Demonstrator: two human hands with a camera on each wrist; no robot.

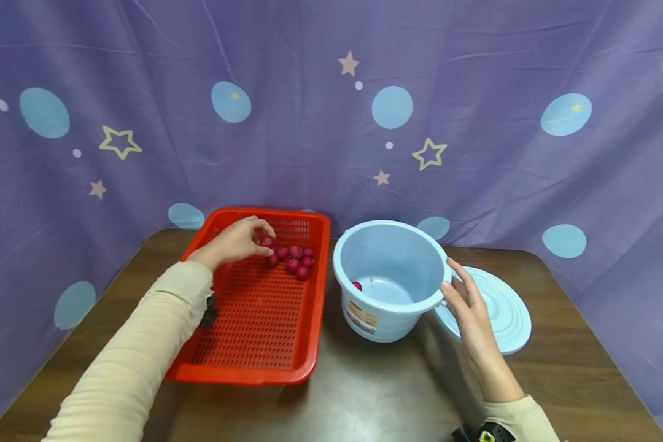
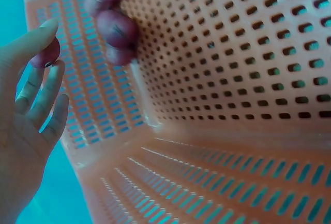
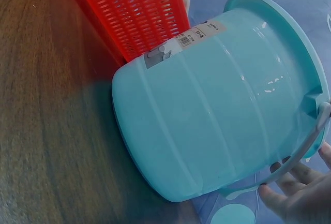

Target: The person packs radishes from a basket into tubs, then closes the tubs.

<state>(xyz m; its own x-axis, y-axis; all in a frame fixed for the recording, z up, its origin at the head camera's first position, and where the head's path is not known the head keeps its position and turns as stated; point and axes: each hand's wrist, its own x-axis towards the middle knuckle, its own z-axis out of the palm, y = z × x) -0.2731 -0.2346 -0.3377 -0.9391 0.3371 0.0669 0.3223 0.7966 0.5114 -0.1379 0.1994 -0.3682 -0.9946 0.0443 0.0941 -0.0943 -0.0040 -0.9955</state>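
My left hand (image 1: 233, 243) is over the far part of a red perforated plastic basket (image 1: 312, 344). Its thumb and fingers pinch a small round purplish-red radish (image 2: 47, 54). Several more radishes (image 1: 293, 264) lie clustered on the basket floor just right of that hand. To the right stands a light blue bucket (image 1: 383, 322), upright, with a red radish (image 1: 356, 285) partly visible inside. My right hand (image 1: 473, 319) holds the bucket's right side at the rim. In the right wrist view, its fingers are around the bucket's handle (image 3: 307, 145).
A round light blue lid (image 1: 509, 316) lies on the wooden table (image 1: 563, 362), right of the bucket and partly behind my right hand. A purple curtain (image 1: 309, 123) with stars and dots hangs behind the table. Basket and bucket stand close together.
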